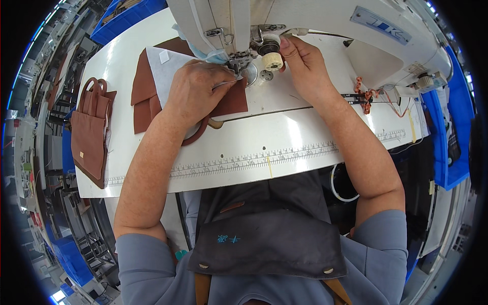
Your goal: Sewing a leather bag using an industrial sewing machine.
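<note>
L hand: grip pinched on edge of a thin, smooth white sheet, by the metal presser foot of the sewing machine. Flat matte brown piece under the sheet, on the glossy white surface. R hand: fingers bent beside round, ribbed cream knob; can't tell if grip's closed on it. Far L: 1 soft brown bag, approx. rectangular, w/ looped handles.
</note>
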Demonstrator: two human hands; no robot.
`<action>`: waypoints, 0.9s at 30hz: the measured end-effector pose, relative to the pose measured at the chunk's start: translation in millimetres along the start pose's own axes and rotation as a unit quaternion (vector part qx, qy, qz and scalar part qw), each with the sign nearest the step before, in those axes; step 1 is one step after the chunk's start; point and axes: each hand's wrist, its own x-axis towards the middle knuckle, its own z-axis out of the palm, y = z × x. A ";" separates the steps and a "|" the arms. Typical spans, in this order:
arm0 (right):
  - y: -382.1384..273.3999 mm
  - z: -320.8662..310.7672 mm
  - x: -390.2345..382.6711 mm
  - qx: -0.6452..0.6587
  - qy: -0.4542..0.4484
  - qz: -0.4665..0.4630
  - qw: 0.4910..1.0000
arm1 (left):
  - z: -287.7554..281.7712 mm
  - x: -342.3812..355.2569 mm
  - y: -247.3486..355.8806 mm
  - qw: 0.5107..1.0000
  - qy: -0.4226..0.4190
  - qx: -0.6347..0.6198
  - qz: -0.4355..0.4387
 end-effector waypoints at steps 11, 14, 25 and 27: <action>12.7 -5.2 4.3 -0.060 -0.021 0.024 0.998 | -5.0 -0.2 6.6 0.998 -0.003 -0.039 -0.039; 9.1 -5.6 1.9 -0.073 -0.024 0.027 0.997 | -3.2 -3.7 19.0 0.994 -0.021 -0.032 -0.100; 9.9 1.3 -11.2 -0.198 -0.056 -0.034 0.978 | -69.0 -31.0 50.8 0.986 -0.153 -0.061 -0.020; 9.3 4.2 -14.6 -0.206 -0.075 -0.031 0.975 | -106.1 -35.7 52.1 0.962 -0.198 -0.128 -0.139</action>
